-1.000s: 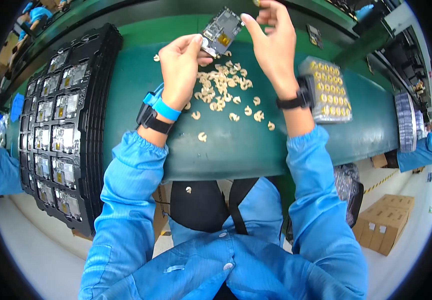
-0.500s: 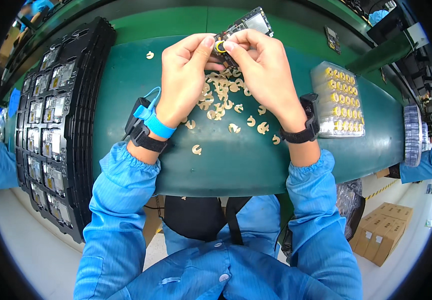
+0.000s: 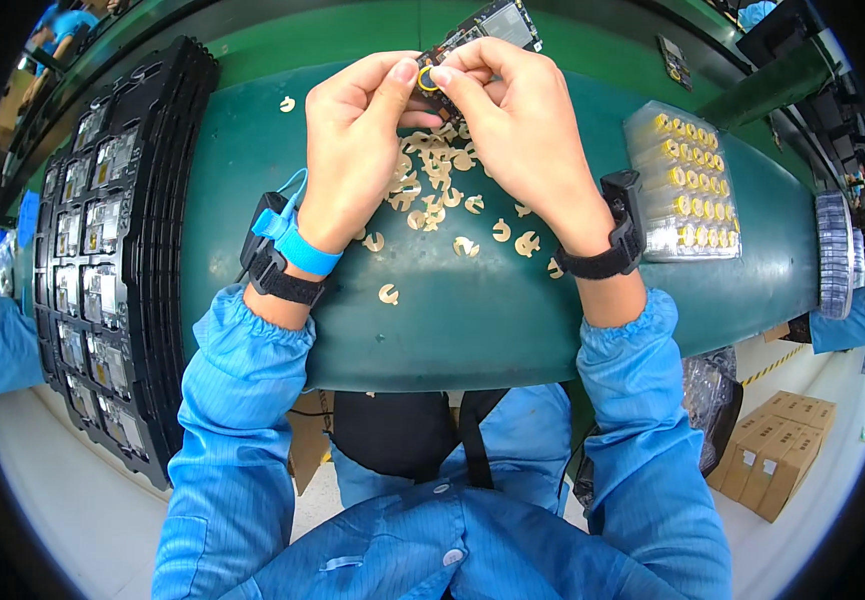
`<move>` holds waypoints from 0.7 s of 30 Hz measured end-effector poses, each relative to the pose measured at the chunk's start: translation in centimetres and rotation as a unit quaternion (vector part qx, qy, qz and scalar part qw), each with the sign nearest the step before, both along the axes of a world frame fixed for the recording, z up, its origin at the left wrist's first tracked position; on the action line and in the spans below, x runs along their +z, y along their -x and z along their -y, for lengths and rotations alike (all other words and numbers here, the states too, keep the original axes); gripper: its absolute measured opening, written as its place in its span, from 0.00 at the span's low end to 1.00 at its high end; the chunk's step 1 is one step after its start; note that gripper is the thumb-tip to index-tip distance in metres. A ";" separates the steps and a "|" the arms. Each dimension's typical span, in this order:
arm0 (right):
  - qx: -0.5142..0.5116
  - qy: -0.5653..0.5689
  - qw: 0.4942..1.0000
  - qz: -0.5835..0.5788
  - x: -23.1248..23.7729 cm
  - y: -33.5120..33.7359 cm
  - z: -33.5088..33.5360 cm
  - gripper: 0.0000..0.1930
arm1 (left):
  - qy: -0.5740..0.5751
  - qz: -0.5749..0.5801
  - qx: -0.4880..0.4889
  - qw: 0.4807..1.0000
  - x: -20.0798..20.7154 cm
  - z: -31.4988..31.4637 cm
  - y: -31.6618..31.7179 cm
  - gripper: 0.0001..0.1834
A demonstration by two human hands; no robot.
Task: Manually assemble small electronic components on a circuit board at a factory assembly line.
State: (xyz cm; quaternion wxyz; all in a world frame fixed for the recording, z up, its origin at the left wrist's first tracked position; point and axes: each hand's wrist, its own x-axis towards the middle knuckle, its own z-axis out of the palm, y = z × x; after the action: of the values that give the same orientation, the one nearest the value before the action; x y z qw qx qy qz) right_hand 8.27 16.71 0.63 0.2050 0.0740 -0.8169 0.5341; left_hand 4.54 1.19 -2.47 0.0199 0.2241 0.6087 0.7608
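My left hand (image 3: 357, 135) grips the lower left end of a black circuit board (image 3: 500, 25), fingers behind it and thumb on top. A round black part with a yellow ring (image 3: 428, 78), like a coin cell, sits on the board between my two thumbs. My right hand (image 3: 527, 125) is closed at the board as well, its thumb tip touching the ring's right edge; its other fingertips are hidden. The board tilts up to the right. Below my hands, many small pale notched discs (image 3: 437, 165) lie scattered on the green table mat (image 3: 432, 340).
At left rise stacked black trays (image 3: 142, 280) holding circuit boards. A clear plastic tray (image 3: 649, 150) of yellow-ringed round parts lies at right. Another board (image 3: 673, 62) rests at the far right, near a green post (image 3: 767, 90). Cardboard boxes (image 3: 777, 455) stand on the floor.
Both hands and the board have shifted slightly up and left in the picture, with the view itself moving a little. The grip around the yellow-ringed part looks much the same.
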 end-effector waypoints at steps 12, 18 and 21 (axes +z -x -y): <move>-0.027 0.008 0.999 -0.035 0.2 -0.3 0.5 0.06 | -0.038 -0.018 0.006 0.999 0.4 -0.2 -0.3 0.14; -0.022 0.065 0.994 -0.086 -0.7 0.0 1.0 0.05 | -0.031 -0.019 0.009 0.999 0.7 -0.1 -0.5 0.15; -0.029 0.087 0.990 -0.107 -1.2 0.3 1.0 0.05 | -0.034 -0.013 0.006 0.999 0.6 0.0 -0.3 0.15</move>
State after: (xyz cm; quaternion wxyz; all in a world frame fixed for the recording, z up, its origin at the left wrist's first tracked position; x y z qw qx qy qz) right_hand 7.92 15.74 -0.55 0.3124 0.0890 -0.7427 0.5855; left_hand 4.81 1.15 -1.83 -0.0002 0.2311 0.5842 0.7780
